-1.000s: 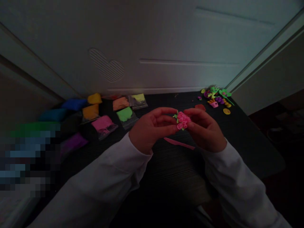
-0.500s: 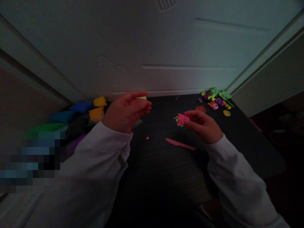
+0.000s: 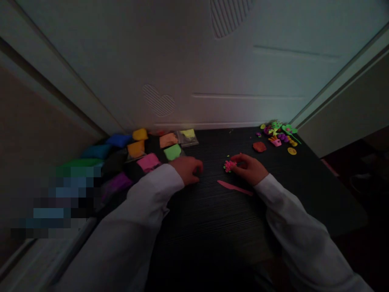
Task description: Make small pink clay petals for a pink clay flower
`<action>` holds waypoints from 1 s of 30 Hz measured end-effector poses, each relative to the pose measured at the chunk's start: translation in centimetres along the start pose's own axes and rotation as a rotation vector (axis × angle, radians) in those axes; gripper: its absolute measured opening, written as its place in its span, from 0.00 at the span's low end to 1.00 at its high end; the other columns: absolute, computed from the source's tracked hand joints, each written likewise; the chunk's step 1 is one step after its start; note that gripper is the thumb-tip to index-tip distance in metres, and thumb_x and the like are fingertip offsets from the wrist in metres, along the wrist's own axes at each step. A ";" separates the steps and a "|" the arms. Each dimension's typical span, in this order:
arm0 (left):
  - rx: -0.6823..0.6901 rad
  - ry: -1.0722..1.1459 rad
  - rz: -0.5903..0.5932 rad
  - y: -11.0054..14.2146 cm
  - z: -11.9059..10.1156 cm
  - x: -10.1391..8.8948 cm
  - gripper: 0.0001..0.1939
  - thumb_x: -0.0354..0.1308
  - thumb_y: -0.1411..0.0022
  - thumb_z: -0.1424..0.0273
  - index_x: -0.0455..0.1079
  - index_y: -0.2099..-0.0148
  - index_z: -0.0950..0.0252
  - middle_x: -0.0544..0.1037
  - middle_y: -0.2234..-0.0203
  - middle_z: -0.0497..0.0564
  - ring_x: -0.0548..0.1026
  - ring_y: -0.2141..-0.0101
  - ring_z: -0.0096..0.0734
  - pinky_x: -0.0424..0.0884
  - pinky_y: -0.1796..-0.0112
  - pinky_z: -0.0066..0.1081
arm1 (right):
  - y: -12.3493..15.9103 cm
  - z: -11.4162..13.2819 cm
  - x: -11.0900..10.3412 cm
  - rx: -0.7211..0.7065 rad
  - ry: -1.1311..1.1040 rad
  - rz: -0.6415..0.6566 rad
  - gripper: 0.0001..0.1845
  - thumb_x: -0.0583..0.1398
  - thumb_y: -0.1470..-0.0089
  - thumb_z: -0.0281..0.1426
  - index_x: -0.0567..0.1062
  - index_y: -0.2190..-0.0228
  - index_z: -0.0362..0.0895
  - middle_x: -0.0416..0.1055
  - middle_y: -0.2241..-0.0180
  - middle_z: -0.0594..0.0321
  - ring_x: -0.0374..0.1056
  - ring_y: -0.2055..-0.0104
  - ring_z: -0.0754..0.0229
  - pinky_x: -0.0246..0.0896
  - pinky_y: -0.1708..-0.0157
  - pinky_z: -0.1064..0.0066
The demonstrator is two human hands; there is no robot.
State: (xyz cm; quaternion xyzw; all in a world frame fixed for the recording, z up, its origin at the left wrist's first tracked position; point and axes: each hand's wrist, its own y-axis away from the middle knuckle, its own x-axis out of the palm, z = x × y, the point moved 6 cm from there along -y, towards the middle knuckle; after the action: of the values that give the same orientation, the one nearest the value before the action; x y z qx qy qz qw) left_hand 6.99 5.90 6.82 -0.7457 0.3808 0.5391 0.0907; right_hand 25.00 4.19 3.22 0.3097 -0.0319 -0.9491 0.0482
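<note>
My right hand [image 3: 248,169] pinches a small pink clay flower cluster [image 3: 229,166] with bits of green at its edge, low over the dark table. Just in front of that hand lies a pink clay knife [image 3: 234,187], flat on the tabletop. My left hand [image 3: 189,170] is down at the table with its fingers curled together. Whatever is between its fingertips, if anything, is hidden. Behind the flower cluster shows a tiny yellow-green bit [image 3: 228,156].
Bags of coloured clay line the left, among them a light green one [image 3: 173,151] and a pink one [image 3: 148,162]. A red clay piece [image 3: 259,147] and several small clay figures [image 3: 278,134] sit at the back right. A white panel [image 3: 182,69] rises behind the table [image 3: 194,219].
My left hand has come down to the table, where a small pink bit lay. My right hand has lowered with the flower cluster. The view has shifted slightly.
</note>
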 end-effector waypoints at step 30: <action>0.099 -0.083 -0.311 0.1 -0.8 -2.3 0.17 0.46 0.50 0.74 0.61 0.55 0.67 0.70 0.71 0.51 0.67 0.71 0.26 0.62 0.69 0.25 | -0.6 -1.0 -5.7 -0.014 -0.031 -0.434 0.16 0.54 0.59 0.38 0.68 0.67 0.42 0.67 0.70 0.62 0.62 0.70 0.66 0.57 0.68 0.72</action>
State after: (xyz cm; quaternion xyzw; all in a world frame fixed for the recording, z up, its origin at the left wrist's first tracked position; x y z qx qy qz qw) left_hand 7.21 6.46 9.17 -0.7675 0.2828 0.5292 0.2255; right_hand 30.16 5.37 5.74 0.2945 0.0412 -0.9419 -0.1559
